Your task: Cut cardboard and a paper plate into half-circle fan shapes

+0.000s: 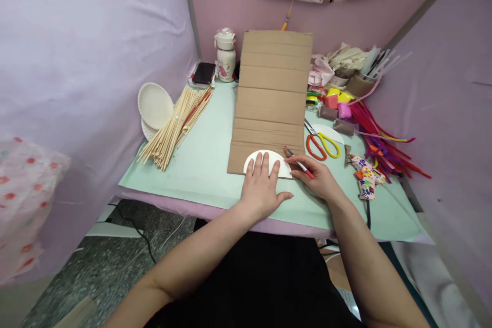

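Lying under spread left fingers (265, 164), a white semicircle (283, 169) apparently touches right fingers (302, 160) pinching a pen (308, 171).

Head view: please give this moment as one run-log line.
left hand: laid on white half-disc; right hand: holding red-ended writing tool; cardboard: under half-disc; scissors: right of cardboard

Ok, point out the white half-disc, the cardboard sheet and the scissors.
White half-disc (283, 168), head view: uncovered right part.
Cardboard sheet (274, 77), head view: middle of its flat face.
Scissors (314, 132), head view: where blades meet handles.
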Tool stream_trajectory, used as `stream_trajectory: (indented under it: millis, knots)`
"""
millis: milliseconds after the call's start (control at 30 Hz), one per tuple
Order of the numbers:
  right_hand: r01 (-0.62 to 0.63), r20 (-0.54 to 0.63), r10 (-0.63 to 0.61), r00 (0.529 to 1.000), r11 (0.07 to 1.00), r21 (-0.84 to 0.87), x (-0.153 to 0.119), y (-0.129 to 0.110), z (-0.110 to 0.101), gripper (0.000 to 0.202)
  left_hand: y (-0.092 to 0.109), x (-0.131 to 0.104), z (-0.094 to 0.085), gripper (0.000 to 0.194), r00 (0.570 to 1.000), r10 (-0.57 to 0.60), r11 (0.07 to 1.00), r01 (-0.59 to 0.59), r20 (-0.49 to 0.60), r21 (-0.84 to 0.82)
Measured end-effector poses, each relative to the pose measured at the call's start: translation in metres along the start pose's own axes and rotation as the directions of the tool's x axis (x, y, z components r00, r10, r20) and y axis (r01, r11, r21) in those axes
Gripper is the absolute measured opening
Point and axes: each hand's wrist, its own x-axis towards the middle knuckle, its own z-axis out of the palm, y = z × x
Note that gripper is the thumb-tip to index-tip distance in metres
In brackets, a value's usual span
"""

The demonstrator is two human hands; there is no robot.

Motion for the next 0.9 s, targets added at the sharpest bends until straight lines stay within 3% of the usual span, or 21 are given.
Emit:
stream_trajectory:
  millis: [167,267,367,467,567,667,767,900]
  knots:
    - [0.006,-0.032,-0.006,0.999,1.000,0.027,0.000,-0.007,0.000,0.024,0.001,-0.001,-0.003,0.090,1.000,-0.008,1.000,0.008,0.012,-0.012]
    - [0.061,-0.174,-0.051,0.983,0.997,0.049,0.000,-0.015,-0.004,0.020,0.001,-0.001,-0.003,0.090,1.000,-0.014,1.000,0.014,0.016,-0.018]
    - [0.082,-0.349,-0.054,0.935,0.994,0.068,0.002,-0.028,-0.010,0.022,0.001,-0.001,-0.003,0.090,1.000,-0.014,1.000,0.015,0.020,-0.022]
    - [0.053,-0.394,0.002,0.919,0.990,0.130,0.013,-0.047,-0.014,0.026,0.001,-0.001,-0.003,0.089,1.000,-0.018,0.999,0.018,0.022,-0.027]
    - [0.043,-0.289,0.007,0.957,0.985,0.169,0.032,-0.070,-0.007,0.026,0.000,-0.001,-0.005,0.088,0.999,-0.024,0.999,0.026,0.031,-0.044]
    - [0.039,-0.083,-0.026,0.996,0.986,0.164,0.054,-0.092,0.011,0.029,0.001,-0.001,-0.006,0.088,0.999,-0.029,0.998,0.031,0.035,-0.057]
    - [0.057,0.105,-0.069,0.992,0.993,0.107,0.068,-0.103,0.032,0.030,0.002,0.000,-0.007,0.089,0.997,-0.053,0.997,0.056,0.051,-0.061]
    - [0.064,0.253,-0.077,0.964,0.996,0.059,0.078,-0.104,0.054,0.026,0.004,0.001,-0.010,0.091,0.993,-0.081,0.994,0.087,0.091,-0.067]
